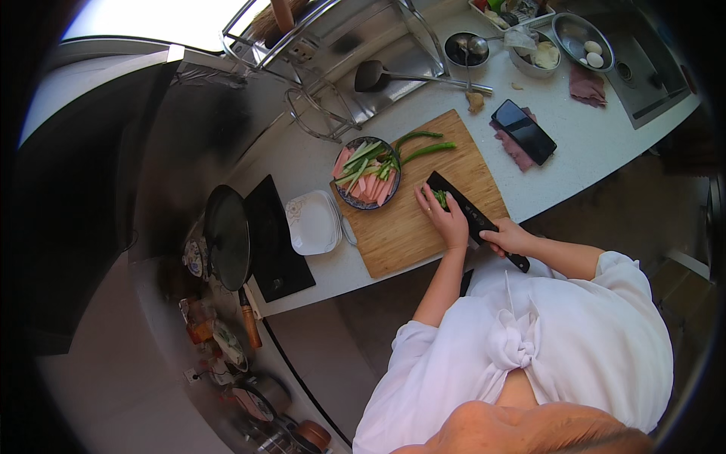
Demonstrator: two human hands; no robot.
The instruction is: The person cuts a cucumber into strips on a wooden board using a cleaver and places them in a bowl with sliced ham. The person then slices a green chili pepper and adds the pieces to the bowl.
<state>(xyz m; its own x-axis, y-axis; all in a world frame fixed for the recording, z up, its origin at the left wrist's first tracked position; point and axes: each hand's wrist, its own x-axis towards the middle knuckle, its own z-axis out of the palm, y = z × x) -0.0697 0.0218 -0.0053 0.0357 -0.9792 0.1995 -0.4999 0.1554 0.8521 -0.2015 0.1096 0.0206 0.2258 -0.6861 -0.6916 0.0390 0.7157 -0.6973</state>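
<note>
My right hand (506, 236) grips the black handle of a cleaver (462, 204), whose dark blade is over the wooden cutting board (385, 241). Beside the blade, my left hand (444, 218) is cupped against some cut green vegetable (439, 197), its fingers partly covering the pieces. Toward the far side of the board lie two long green peppers or pods (430, 150). A blue-rimmed plate (353, 202) at the board's left edge holds pink strips (372, 187), pale green strips and other green pieces.
Stacked white square dishes (312, 224) sit left of the board, by a black cooktop (278, 244) and a frying pan (228, 238). A phone (523, 131) rests on a cloth to the right. Farther back are a spatula (371, 76), bowls, a metal basin (573, 37) with eggs, and a sink (646, 62).
</note>
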